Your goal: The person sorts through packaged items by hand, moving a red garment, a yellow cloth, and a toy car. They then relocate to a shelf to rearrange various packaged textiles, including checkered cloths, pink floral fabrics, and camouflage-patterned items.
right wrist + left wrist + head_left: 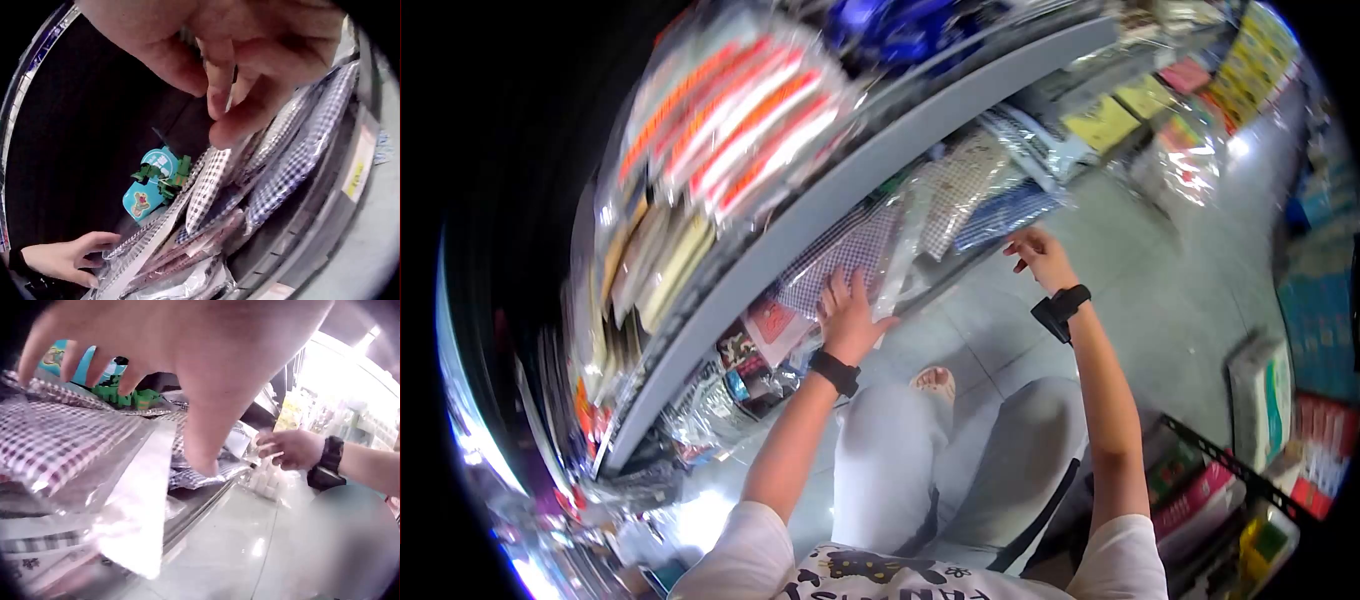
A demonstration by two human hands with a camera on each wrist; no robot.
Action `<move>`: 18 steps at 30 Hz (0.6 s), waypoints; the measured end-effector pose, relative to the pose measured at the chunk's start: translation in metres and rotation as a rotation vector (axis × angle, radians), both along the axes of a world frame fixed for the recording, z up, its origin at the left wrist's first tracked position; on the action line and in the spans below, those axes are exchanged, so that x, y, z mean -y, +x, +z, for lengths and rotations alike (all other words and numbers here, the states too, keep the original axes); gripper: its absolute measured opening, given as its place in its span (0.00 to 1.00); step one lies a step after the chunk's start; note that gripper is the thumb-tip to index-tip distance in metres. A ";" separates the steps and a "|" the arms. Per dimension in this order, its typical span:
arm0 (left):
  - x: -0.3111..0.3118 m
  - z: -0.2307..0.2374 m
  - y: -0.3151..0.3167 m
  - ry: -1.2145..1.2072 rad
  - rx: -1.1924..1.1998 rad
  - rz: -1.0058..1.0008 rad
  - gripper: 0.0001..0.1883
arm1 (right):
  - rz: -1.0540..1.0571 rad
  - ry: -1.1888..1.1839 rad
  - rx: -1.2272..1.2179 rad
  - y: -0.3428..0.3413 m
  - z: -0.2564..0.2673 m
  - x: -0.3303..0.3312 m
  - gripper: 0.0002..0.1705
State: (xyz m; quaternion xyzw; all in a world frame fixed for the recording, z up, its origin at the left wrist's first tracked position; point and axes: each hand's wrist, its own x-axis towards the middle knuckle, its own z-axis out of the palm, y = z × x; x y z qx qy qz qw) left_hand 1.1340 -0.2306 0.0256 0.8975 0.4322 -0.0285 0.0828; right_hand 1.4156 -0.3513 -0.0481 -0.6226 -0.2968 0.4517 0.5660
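My left hand (852, 322) is spread, its fingers over a plastic-wrapped purple-and-white checked cloth packet (832, 272) on the lower shelf. In the left wrist view that checked packet (56, 440) lies under the fingers, its clear wrapper edge catching the light. My right hand (1042, 258) hovers by the shelf's front, fingers loosely bent, with nothing seen in them. Close to it are a blue checked packet (1006, 216) and a beige checked packet (972, 180). The right wrist view shows the blue checked packet (294, 153) below the right fingers, beside a brown-and-white checked packet (209, 190).
A grey shelf edge (880, 125) runs above the packets, with bagged orange-and-white goods (725, 120) on top. Behind the packets lies a teal tag (140, 200) with green pieces. Yellow packs (1103, 122) stand farther along. A box (1262, 400) is at the right, over the tiled floor (1160, 300).
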 end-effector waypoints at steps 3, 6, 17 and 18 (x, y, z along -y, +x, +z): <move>0.006 -0.013 -0.009 0.001 -0.075 0.064 0.49 | 0.064 -0.035 0.022 -0.017 0.019 -0.024 0.10; 0.009 -0.029 -0.014 0.095 -0.070 0.020 0.43 | 0.162 0.004 0.023 -0.035 0.015 -0.024 0.09; -0.013 -0.035 -0.054 0.205 -0.195 -0.108 0.28 | 0.389 0.190 0.053 -0.062 -0.019 -0.040 0.09; -0.017 -0.033 -0.062 0.163 -0.162 -0.074 0.29 | 0.378 0.142 0.039 -0.063 -0.016 -0.038 0.09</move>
